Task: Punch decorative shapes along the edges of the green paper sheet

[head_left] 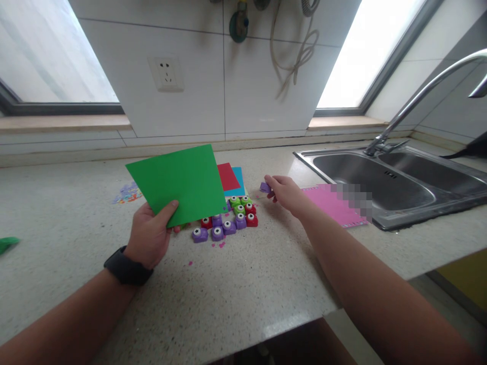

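A sheet of green paper is raised above the counter, its lower edge pinched between the thumb and fingers of my left hand. Near its lower right corner a small star-shaped mark shows. My right hand is closed on a small purple craft punch, held out over the counter to the right of the paper. Several purple, red and green craft punches stand grouped below and beside the sheet, some of them hidden by it. Pink paper cut-outs lie scattered around them.
Red paper and blue paper lie behind the punches. Pink paper with punched edges rests against the steel sink on the right. Colourful paper bits are heaped at left, and a green object lies at the far left.
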### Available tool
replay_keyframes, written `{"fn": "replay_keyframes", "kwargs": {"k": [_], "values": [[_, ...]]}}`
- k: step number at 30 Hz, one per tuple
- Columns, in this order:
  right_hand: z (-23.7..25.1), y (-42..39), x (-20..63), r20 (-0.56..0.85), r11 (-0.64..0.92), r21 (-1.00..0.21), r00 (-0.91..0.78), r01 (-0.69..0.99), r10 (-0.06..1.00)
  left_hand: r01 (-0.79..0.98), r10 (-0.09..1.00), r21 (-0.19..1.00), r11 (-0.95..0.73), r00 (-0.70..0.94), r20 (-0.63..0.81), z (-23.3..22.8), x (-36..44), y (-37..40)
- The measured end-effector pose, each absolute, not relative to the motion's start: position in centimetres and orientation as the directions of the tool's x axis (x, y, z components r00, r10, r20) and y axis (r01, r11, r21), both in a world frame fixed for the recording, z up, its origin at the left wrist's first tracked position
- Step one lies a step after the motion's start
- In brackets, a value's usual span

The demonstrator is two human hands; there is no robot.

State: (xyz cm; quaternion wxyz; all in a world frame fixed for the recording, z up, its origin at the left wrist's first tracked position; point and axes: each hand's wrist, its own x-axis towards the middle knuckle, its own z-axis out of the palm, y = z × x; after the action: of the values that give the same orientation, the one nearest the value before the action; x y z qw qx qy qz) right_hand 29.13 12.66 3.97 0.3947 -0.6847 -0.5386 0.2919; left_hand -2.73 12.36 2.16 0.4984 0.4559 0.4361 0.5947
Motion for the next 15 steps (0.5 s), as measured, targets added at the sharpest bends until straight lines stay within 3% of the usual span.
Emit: {"fn": "replay_keyframes", "kwargs": {"k": [2, 4, 11, 15], "values": [[3.9, 12.5, 29.4, 0.122, -0.082, -0.659, 0.214, 0.748, 0.969, -0.202, 0.990, 0.971, -0.125, -0.083, 0.110, 2.0, -2.8, 12.4], [3.9, 12.4, 29.5, 0.139, -0.059, -0.529, 0.155, 0.846, 0.978, -0.206, 0.991, 0.971, -0.123, -0.084, 0.108, 1.8, -2.8, 12.5], [3.8, 11.8, 29.5, 0.092, -0.043, -0.440, 0.093, 0.897, 0.991, -0.216, 0.992, 0.970, -0.108, -0.087, 0.091, 1.8, -2.8, 12.6], [4.0, 11.6, 29.5, 0.080, -0.065, -0.453, 0.113, 0.889, 0.990, -0.218, 0.992, 0.970, -0.110, -0.084, 0.094, 1.7, -2.8, 12.6]]}}
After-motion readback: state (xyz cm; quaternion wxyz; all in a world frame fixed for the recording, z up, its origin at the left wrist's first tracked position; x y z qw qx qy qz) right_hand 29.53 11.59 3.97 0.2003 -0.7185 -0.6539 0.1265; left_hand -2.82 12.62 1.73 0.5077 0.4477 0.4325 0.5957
